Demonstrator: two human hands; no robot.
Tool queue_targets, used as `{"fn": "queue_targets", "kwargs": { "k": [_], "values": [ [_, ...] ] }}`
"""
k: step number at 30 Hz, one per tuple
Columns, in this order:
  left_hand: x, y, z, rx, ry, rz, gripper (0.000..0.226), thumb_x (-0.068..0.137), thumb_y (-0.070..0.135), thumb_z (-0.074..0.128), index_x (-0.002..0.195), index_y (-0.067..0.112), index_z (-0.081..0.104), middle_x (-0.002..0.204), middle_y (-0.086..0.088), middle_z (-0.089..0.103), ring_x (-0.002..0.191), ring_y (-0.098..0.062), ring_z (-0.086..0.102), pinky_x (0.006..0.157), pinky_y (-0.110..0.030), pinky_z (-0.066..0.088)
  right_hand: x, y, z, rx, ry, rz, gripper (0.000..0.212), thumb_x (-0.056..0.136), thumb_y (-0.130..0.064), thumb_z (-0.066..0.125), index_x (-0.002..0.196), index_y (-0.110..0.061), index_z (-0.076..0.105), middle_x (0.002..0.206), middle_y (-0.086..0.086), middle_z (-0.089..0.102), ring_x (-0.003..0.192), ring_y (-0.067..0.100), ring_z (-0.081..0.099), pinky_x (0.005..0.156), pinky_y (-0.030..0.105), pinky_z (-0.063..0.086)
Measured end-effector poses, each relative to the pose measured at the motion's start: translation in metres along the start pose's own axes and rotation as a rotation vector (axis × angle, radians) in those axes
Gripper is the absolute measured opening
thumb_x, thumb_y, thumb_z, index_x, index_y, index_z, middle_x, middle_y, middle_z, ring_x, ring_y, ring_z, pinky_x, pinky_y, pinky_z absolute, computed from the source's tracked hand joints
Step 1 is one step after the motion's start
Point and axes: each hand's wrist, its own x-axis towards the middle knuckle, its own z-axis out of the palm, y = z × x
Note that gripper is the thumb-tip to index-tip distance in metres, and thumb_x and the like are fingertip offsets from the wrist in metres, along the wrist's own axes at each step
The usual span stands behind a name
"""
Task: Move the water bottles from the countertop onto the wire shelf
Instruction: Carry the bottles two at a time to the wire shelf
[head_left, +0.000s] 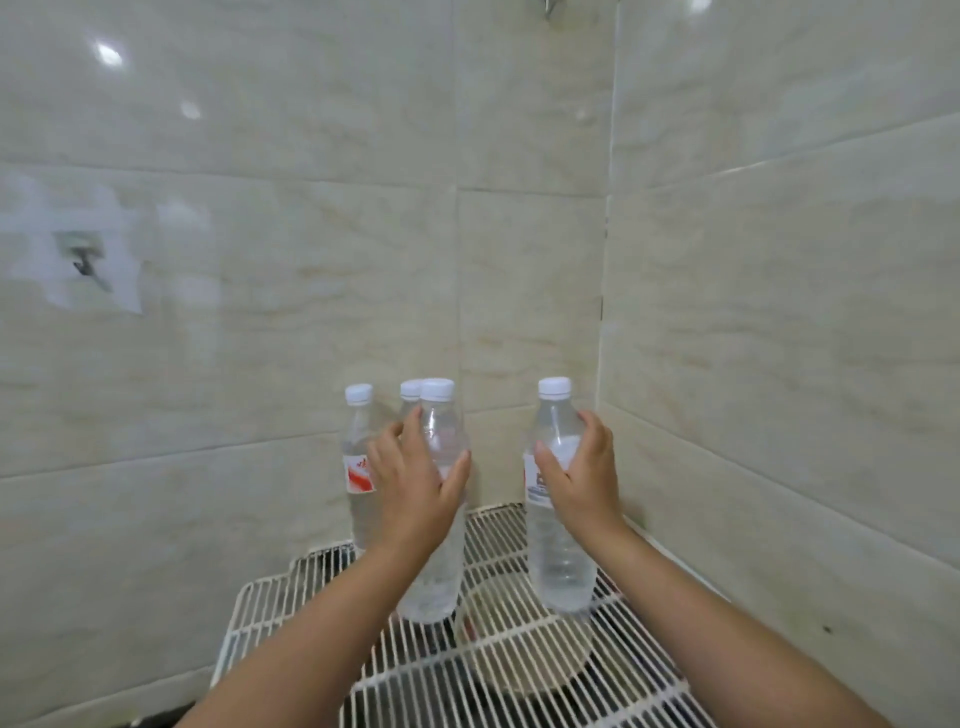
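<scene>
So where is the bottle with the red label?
In the head view, the clear plastic bottle with the red label stands far left on the white wire shelf, against the tiled wall, beside the left hand.

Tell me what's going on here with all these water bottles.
A person is putting water bottles on a white wire shelf in a tiled corner. The left hand grips one bottle and the right hand grips another, both upright with their bases at the shelf. Two more bottles stand behind the left one: one with a red label and one mostly hidden, only its cap showing.

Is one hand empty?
No, the left hand grips one water bottle and the right hand grips another.
</scene>
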Motion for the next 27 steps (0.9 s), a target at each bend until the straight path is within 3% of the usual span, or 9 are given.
{"fn": "queue_targets", "kwargs": {
  "k": [3,8,11,13,17,19,22,24,27],
  "values": [
    [0.024,0.007,0.040,0.038,-0.006,-0.095,0.070,0.088,0.030,0.057,0.143,0.006,0.022,0.137,-0.023,0.027,0.126,-0.033,0.025,0.107,-0.039,0.020,0.030,0.024,0.027,0.012,-0.041,0.005,0.063,0.079,-0.022,0.065,0.127,0.009,0.038,0.124,0.030,0.046,0.117,0.040,0.043,0.097,0.042,0.035],
    [0.038,0.007,0.087,0.051,0.001,-0.238,0.074,0.088,0.035,0.056,0.145,0.011,0.015,0.141,-0.018,0.021,0.129,-0.029,0.021,0.110,-0.036,0.018,0.061,0.055,0.051,-0.048,-0.132,-0.046,0.068,0.084,-0.029,0.061,0.134,0.005,0.030,0.131,0.028,0.041,0.121,0.038,0.037,0.100,0.042,0.032],
    [0.037,0.003,0.090,0.092,0.023,-0.241,0.074,0.086,0.037,0.058,0.144,0.013,0.019,0.140,-0.016,0.025,0.129,-0.028,0.024,0.109,-0.037,0.023,0.064,0.062,0.048,-0.123,-0.197,-0.139,0.085,0.075,-0.058,0.038,0.137,0.000,0.026,0.131,0.025,0.039,0.120,0.035,0.038,0.098,0.040,0.034],
    [0.039,0.001,0.085,0.097,0.055,-0.223,0.068,0.087,0.040,0.056,0.141,0.012,0.025,0.137,-0.016,0.032,0.127,-0.028,0.029,0.107,-0.039,0.026,0.064,0.066,0.043,-0.162,-0.231,-0.190,0.094,0.066,-0.062,0.020,0.135,0.001,0.029,0.129,0.025,0.041,0.118,0.036,0.041,0.096,0.040,0.036],
    [0.067,0.007,0.064,0.084,0.021,-0.187,0.056,0.094,0.035,0.045,0.139,0.005,0.031,0.135,-0.018,0.044,0.127,-0.030,0.037,0.106,-0.042,0.031,0.092,0.053,0.032,-0.023,-0.256,-0.151,0.064,0.091,-0.043,0.037,0.139,-0.002,0.024,0.137,0.021,0.040,0.125,0.033,0.040,0.101,0.041,0.035],
    [0.085,0.015,0.051,0.171,-0.172,-0.114,0.054,0.094,0.030,0.046,0.140,0.006,0.031,0.138,-0.017,0.046,0.128,-0.030,0.042,0.106,-0.040,0.034,0.112,0.039,0.025,0.096,-0.406,-0.146,0.058,0.094,-0.031,0.045,0.142,-0.011,0.020,0.142,0.015,0.038,0.129,0.028,0.039,0.104,0.037,0.033],
    [0.099,0.023,0.037,0.337,-0.395,-0.052,0.049,0.094,0.026,0.049,0.138,0.007,0.036,0.139,-0.014,0.046,0.126,-0.028,0.044,0.101,-0.034,0.036,0.132,0.027,0.017,-0.067,-0.644,-0.228,0.043,0.092,-0.026,0.051,0.132,-0.015,0.042,0.138,0.009,0.047,0.122,0.024,0.046,0.095,0.030,0.037],
    [0.101,0.027,0.034,0.357,-0.412,-0.054,0.044,0.094,0.024,0.050,0.133,0.005,0.041,0.134,-0.016,0.050,0.122,-0.029,0.047,0.096,-0.032,0.038,0.134,0.026,0.017,-0.204,-0.624,-0.301,0.034,0.092,-0.026,0.050,0.121,-0.008,0.051,0.126,0.013,0.055,0.112,0.026,0.051,0.086,0.030,0.039],
    [0.099,0.031,0.039,0.348,-0.360,-0.063,0.036,0.094,0.025,0.050,0.122,0.003,0.049,0.123,-0.017,0.057,0.113,-0.031,0.052,0.088,-0.034,0.041,0.130,0.030,0.020,-0.289,-0.423,-0.323,0.032,0.094,-0.026,0.045,0.114,-0.001,0.048,0.114,0.018,0.057,0.101,0.029,0.052,0.074,0.029,0.035]
  ]
}}
